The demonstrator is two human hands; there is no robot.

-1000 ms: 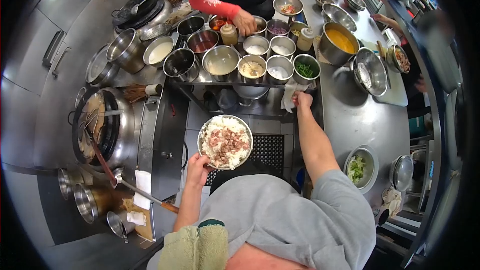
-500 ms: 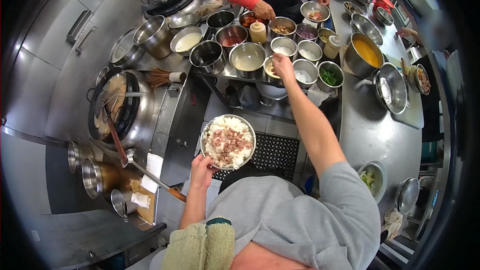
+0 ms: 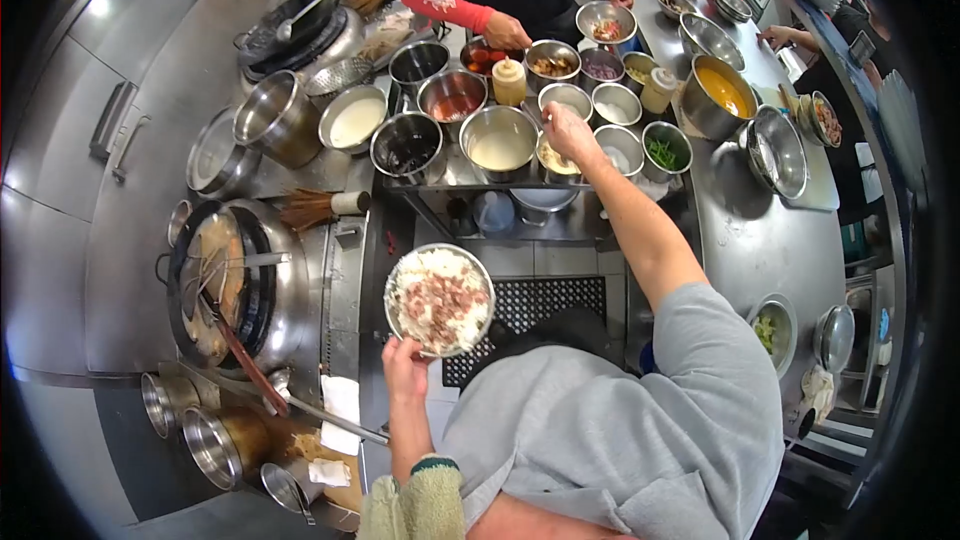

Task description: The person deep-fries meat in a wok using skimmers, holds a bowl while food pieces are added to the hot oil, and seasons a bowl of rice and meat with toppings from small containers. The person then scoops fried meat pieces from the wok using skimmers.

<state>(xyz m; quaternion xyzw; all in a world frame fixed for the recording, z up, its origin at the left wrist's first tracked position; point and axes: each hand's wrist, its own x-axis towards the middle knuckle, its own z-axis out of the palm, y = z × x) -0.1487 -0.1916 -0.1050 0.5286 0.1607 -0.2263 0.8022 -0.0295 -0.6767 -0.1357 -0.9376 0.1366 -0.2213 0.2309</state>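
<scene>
My left hand (image 3: pixel 405 365) grips the near rim of a metal bowl (image 3: pixel 439 300) filled with white rice and chopped pinkish meat. The bowl is held over the floor, in front of my body. Stretched forward, my right hand (image 3: pixel 570 132) is closed above a small metal pot (image 3: pixel 556 159) of pale minced stuff. Whatever its fingers hold, if anything, is hidden. Around that pot stand pots of white powder (image 3: pixel 617 104), chopped greens (image 3: pixel 662 152) and a creamy liquid (image 3: pixel 500 147).
Across the counter, a co-worker's hand (image 3: pixel 507 31) is by the sauce pots, and the other holds a bowl (image 3: pixel 606 24). A wok (image 3: pixel 222 280) with a whisk and ladle is at left. On the right counter (image 3: pixel 757 260) stand an orange-filled pot (image 3: pixel 718 98) and strainers.
My right hand has left a white cloth at the shelf's front edge and moved left to the pot of pale minced stuff. The co-worker's left-side hand has lifted from the pots.
</scene>
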